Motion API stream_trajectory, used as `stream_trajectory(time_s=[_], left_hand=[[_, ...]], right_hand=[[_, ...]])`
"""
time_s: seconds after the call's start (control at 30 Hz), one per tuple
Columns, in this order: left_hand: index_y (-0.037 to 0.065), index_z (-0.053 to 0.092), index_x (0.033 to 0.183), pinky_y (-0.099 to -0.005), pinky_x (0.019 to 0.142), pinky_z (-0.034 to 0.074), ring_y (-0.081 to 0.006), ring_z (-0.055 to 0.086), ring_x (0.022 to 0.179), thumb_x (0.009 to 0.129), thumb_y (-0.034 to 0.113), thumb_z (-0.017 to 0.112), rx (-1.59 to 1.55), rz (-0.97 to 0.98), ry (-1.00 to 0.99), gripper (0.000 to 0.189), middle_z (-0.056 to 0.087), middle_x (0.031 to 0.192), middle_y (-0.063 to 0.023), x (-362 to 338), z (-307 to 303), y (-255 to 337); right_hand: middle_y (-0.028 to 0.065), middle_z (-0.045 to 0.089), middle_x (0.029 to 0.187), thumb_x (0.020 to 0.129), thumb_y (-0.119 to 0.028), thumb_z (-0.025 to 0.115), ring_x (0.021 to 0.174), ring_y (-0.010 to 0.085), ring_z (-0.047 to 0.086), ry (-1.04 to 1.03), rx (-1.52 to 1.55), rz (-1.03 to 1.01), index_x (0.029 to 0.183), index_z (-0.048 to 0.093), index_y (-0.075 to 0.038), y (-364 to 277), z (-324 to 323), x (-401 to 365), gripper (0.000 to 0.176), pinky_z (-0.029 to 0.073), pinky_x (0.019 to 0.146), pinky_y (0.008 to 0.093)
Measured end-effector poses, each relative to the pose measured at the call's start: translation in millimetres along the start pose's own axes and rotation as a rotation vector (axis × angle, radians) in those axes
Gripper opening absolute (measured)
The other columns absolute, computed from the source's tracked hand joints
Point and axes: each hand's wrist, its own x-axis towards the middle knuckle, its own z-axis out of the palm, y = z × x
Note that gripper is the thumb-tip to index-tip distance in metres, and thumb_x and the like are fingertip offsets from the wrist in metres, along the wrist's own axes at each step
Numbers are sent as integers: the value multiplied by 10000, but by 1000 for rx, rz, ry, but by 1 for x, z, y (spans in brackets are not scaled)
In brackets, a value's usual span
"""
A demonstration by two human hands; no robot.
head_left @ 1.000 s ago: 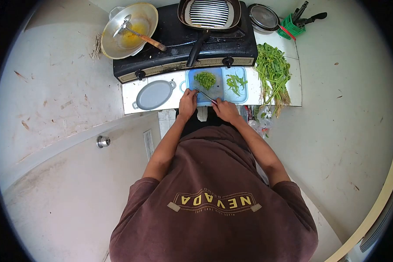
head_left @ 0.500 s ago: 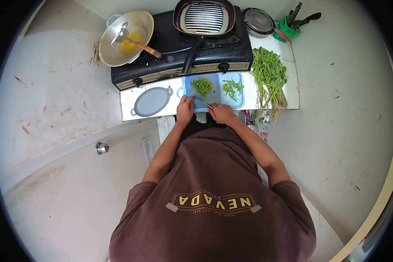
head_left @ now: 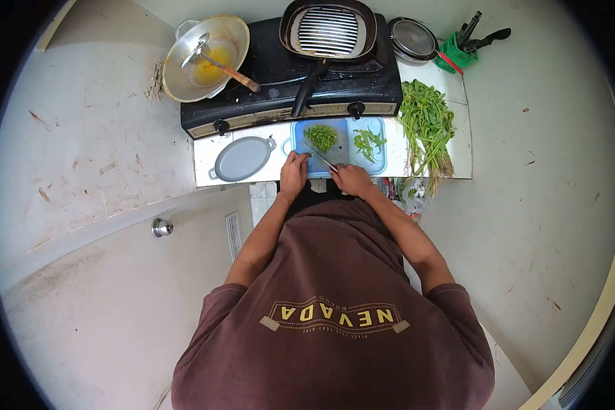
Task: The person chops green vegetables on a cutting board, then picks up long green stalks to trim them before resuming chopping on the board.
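My right hand (head_left: 352, 181) is wrapped round the handle of a knife (head_left: 320, 157). The blade points up and left across the blue cutting board (head_left: 330, 162), its tip near a pile of finely chopped greens (head_left: 320, 138). At the board's front left corner, my left hand (head_left: 294, 173) has its fingers pressed together near the blade; whatever they pinch is too small and hidden to name. Right of the pile, loose green leaves (head_left: 370, 142) lie on the light blue section.
Behind the board stands a black stove (head_left: 266, 85) with a grill pan (head_left: 328, 31) and a wok (head_left: 205, 60) holding a ladle. Left is a grey oval dish (head_left: 242, 159); right, a bunch of leafy greens (head_left: 427, 123). A green basket (head_left: 456, 55) of knives stands back right.
The whole view has shifted slightly, moving the counter right and down in the picture. Both hands stay at the board's front edge, and the knife has shifted only a little.
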Motion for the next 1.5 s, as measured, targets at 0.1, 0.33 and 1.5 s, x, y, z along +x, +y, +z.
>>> stream_trajectory(time_s=[0.1, 0.33, 1.5], left_hand=[[40, 714, 1066, -459, 734, 524, -376, 639, 831, 927, 0, 607, -18, -27, -7, 179, 580, 911, -168, 0, -1, 2], [37, 720, 1068, -454, 729, 522, -374, 637, 825, 918, -9, 613, 4, -21, 0, 189, 578, 904, -169, 1, -2, 5], [34, 724, 975, -455, 707, 500, -368, 634, 781, 920, 27, 620, -8, -53, 22, 118, 603, 856, -172, 3, 1, 1]], right_hand=[[261, 714, 884, 1041, -407, 466, 860, 442, 711, -60, -5, 25, 993, 698, -1, -4, -6, -4, 471, 564, 804, 548], [254, 698, 769, 1031, -414, 506, 760, 445, 705, 29, 13, -60, 964, 682, 15, -2, 6, 4, 469, 570, 713, 540], [245, 715, 863, 1028, -409, 489, 827, 446, 705, -63, 7, 32, 977, 708, 16, -3, 5, -2, 481, 572, 781, 545]])
